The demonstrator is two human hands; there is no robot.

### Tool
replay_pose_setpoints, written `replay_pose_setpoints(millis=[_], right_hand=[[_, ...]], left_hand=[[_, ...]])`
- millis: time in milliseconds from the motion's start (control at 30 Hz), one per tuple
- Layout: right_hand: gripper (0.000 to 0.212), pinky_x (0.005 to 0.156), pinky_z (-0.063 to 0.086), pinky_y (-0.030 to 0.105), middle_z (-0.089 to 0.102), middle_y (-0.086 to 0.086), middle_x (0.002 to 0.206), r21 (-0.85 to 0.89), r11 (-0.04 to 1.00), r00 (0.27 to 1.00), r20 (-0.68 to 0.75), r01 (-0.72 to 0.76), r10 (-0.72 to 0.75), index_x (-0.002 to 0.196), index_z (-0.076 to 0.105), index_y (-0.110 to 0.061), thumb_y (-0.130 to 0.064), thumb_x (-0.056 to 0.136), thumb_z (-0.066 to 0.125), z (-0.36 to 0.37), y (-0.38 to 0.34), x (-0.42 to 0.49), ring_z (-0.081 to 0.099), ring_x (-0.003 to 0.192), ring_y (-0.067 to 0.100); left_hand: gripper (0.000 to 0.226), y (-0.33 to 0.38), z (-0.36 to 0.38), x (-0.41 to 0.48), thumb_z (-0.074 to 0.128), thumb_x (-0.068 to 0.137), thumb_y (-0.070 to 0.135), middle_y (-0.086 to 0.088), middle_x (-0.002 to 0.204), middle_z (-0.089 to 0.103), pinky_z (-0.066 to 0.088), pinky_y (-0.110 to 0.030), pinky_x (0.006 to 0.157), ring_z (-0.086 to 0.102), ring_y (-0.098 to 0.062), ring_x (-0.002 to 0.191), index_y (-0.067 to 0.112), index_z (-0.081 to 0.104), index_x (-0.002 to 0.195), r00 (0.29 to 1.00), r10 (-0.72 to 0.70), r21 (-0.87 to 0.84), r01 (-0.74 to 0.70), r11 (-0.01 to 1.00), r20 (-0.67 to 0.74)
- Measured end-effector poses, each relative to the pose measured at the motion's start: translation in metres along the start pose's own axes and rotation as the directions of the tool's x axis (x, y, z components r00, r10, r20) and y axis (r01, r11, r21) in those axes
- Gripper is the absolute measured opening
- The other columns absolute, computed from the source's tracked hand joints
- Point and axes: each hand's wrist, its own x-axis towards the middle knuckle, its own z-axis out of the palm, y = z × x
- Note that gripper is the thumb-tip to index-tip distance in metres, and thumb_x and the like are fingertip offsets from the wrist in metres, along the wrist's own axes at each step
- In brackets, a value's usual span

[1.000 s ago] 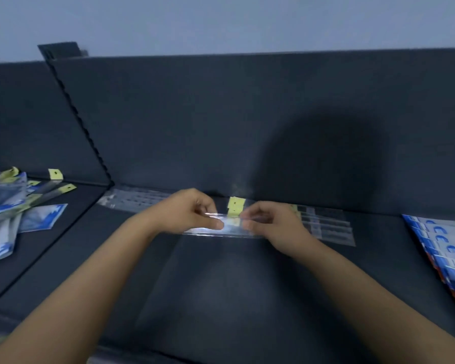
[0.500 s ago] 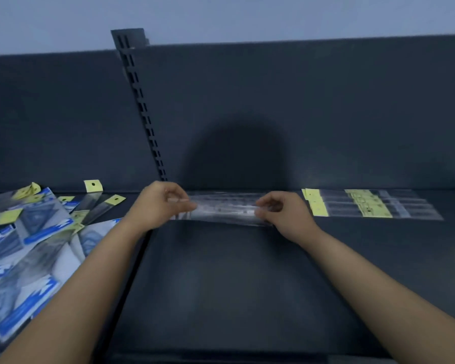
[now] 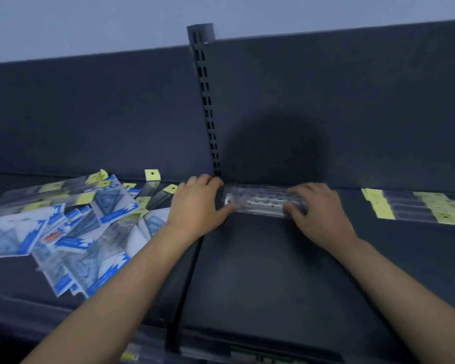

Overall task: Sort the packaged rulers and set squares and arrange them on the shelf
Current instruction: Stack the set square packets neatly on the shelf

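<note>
Mid-shelf, left grip [image 3: 197, 203], right grip [image 3: 318, 208] pinch rulers [image 3: 260, 202] (blurred).

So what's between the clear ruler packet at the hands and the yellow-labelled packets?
Right hand covers the end of the clear ruler packet; then bare dark shelf to the yellow-labelled packets. Head view.

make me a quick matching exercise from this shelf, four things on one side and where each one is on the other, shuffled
1 set square heap
2 clear ruler pack
3 yellow-tagged rulers
4 slotted upright

a held between left hand and right hand
b flat at far right
c standing at the back
d heaped at far left

Pairs: 1-d, 2-a, 3-b, 4-c
</note>
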Motion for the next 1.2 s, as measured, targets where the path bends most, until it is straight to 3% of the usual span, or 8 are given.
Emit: replay_pose_setpoints(millis=[233,433,567,667,767,933,1100,1200], right_hand=[[0.048,0.101,0.037,0.031,0.050,-0.002,0.132,0.107,0.985,0.956,0.246,0.137,-0.160,0.135,0.045,-0.023,-0.043,0.092,0.052,0.016,-0.107,0.016,0.045,0.120,0.019],[0.043,0.098,0.041,0.031,0.048,-0.007,0.131,0.168,0.969,0.944,0.247,0.180,-0.219,0.130,0.049,-0.027,-0.046,0.091,0.052,0.065,-0.214,0.031,0.047,0.120,0.014],[0.045,0.095,0.040,0.030,0.049,-0.004,0.132,0.100,0.994,0.952,0.296,0.044,-0.072,0.131,0.050,-0.025,-0.048,0.093,0.048,0.111,-0.281,0.041,0.049,0.118,0.016],[0.050,0.093,0.042,0.030,0.051,0.001,0.134,0.015,0.997,0.950,0.307,-0.070,0.062,0.132,0.049,-0.021,-0.050,0.092,0.048,0.141,-0.324,0.056,0.051,0.118,0.020],[0.062,0.093,0.044,0.038,0.051,0.010,0.133,-0.172,0.982,0.916,0.377,-0.075,0.136,0.136,0.042,-0.016,-0.058,0.091,0.042,0.158,-0.352,0.077,0.048,0.121,0.028],[0.071,0.090,0.041,0.036,0.048,0.011,0.135,-0.341,0.928,0.829,0.469,-0.149,0.305,0.130,0.045,-0.011,-0.066,0.085,0.045,0.177,-0.366,0.103,0.046,0.123,0.030],[0.076,0.089,0.045,0.038,0.056,0.012,0.123,-0.378,0.890,0.769,0.480,-0.253,0.422,0.113,0.053,-0.011,-0.074,0.071,0.056,0.185,-0.362,0.115,0.051,0.112,0.030],[0.075,0.091,0.046,0.037,0.059,0.007,0.117,-0.216,0.875,0.728,0.487,-0.434,0.482,0.112,0.054,-0.009,-0.063,0.064,0.073,0.183,-0.363,0.116,0.053,0.110,0.028]], left_hand=[[0.067,-0.082,-0.049,-0.023,0.046,0.081,0.073,0.000,0.122,0.057,0.038,-0.036,0.093,0.050,-0.024,0.115,0.021,0.054,0.123,0.993,-0.109,0.080,0.106,0.991,0.039],[0.063,-0.207,-0.062,-0.045,0.052,0.081,0.070,-0.004,0.123,0.059,0.041,-0.036,0.094,0.052,-0.027,0.116,0.021,0.057,0.121,0.977,-0.182,0.094,0.173,0.981,0.107],[0.060,-0.299,-0.058,-0.051,0.056,0.081,0.067,0.002,0.129,0.059,0.045,-0.035,0.094,0.054,-0.022,0.118,0.030,0.056,0.127,0.953,-0.168,-0.041,0.184,0.982,0.252],[0.043,-0.353,-0.063,-0.053,0.063,0.085,0.051,0.006,0.118,0.061,0.047,-0.031,0.086,0.059,-0.017,0.100,0.026,0.059,0.120,0.931,-0.069,-0.237,0.162,0.958,0.359],[0.029,-0.402,-0.081,-0.055,0.075,0.081,0.032,0.008,0.107,0.062,0.048,-0.024,0.078,0.060,-0.013,0.089,0.023,0.063,0.106,0.868,0.092,-0.434,0.150,0.888,0.488],[0.062,-0.448,-0.084,-0.060,0.093,0.050,0.039,0.018,0.104,0.054,0.045,-0.022,0.076,0.052,-0.003,0.093,0.039,0.055,0.099,0.667,0.165,-0.225,0.003,0.974,0.726],[0.073,-0.451,-0.073,-0.062,0.095,0.045,0.032,0.018,0.104,0.049,0.048,-0.030,0.081,0.049,-0.004,0.095,0.040,0.050,0.101,0.706,0.175,-0.268,0.022,0.963,0.686],[0.073,-0.448,-0.077,-0.062,0.094,0.046,0.030,0.015,0.103,0.052,0.049,-0.030,0.079,0.050,-0.006,0.093,0.037,0.050,0.103,0.704,0.166,-0.252,0.018,0.968,0.690]])
